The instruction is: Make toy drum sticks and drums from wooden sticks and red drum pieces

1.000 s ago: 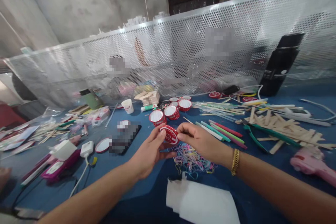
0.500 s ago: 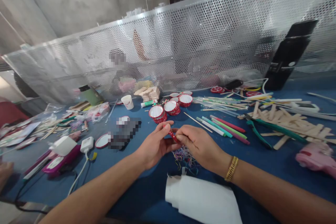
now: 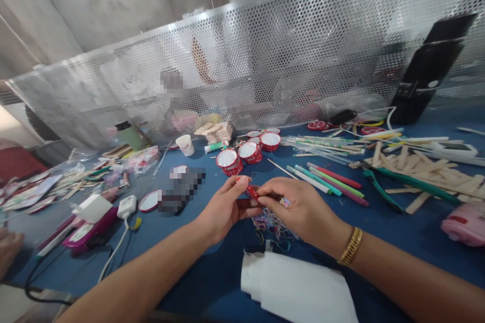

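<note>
My left hand [image 3: 223, 209] holds a small red piece with white marks [image 3: 251, 192] between thumb and fingers, above the blue table. Its shape is partly covered by my fingers; it looks like a thin disc seen edge-on. My right hand [image 3: 303, 207] pinches the lower right edge of the same piece, fingers curled. Under and behind the right hand lies a tangle of coloured threads [image 3: 267, 223]. Stacks of round red-rimmed pieces with white faces [image 3: 250, 150] stand just beyond my hands. Nearest my forearms is a folded white sheet [image 3: 299, 282].
To the right are coloured sticks [image 3: 335, 175], green-handled pliers [image 3: 382, 192], wooden sticks [image 3: 450, 176] and a pink glue gun [image 3: 464, 224]. A dark blurred object [image 3: 182, 192], charger [image 3: 127, 206] and cable lie left. Another person's hand [image 3: 9, 250] shows at far left. A perforated metal screen [image 3: 288, 60] stands behind.
My right hand has shifted slightly right and its grip on the red piece has turned a little. Both hands keep hold of it. The camera view has tilted slightly.
</note>
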Tool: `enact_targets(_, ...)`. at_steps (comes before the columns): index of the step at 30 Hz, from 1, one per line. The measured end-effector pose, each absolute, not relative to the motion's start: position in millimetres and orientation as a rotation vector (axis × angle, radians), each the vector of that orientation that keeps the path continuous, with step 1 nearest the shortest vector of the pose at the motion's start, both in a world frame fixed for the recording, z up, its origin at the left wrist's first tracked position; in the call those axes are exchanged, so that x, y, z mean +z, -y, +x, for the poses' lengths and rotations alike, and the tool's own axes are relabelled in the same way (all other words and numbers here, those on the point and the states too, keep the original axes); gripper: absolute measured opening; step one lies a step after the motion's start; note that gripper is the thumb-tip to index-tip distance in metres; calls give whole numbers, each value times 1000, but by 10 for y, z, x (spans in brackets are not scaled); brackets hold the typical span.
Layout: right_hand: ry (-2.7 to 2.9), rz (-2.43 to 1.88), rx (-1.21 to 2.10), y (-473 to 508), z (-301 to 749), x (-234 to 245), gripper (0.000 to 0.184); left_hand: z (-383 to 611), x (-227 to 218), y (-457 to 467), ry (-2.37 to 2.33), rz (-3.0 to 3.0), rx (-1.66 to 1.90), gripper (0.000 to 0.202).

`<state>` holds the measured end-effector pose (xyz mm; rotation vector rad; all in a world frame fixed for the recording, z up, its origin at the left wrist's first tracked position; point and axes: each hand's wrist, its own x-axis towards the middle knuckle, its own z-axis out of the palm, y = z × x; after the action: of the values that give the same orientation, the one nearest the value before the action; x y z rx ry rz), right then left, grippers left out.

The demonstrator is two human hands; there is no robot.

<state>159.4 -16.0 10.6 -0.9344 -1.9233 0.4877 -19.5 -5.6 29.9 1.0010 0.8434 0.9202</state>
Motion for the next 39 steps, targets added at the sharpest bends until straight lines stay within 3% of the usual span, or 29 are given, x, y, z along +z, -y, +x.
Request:
enact_targets(7, 1855, -964, 617, 191, 1563, 115, 13, -200, 303, 86, -750, 1045, 968, 25)
enact_targets(23, 1880, -955, 512, 228, 1572, 127, 17, -211, 240, 69, -626, 1077, 961, 31)
enact_targets(35, 1691, -919, 760, 159, 1558, 31, 12, -214, 243, 44, -664, 941, 992, 30)
enact_targets(39, 1568, -859, 1014, 163, 1524, 23, 12, -193, 247, 62, -647, 941, 1000, 29)
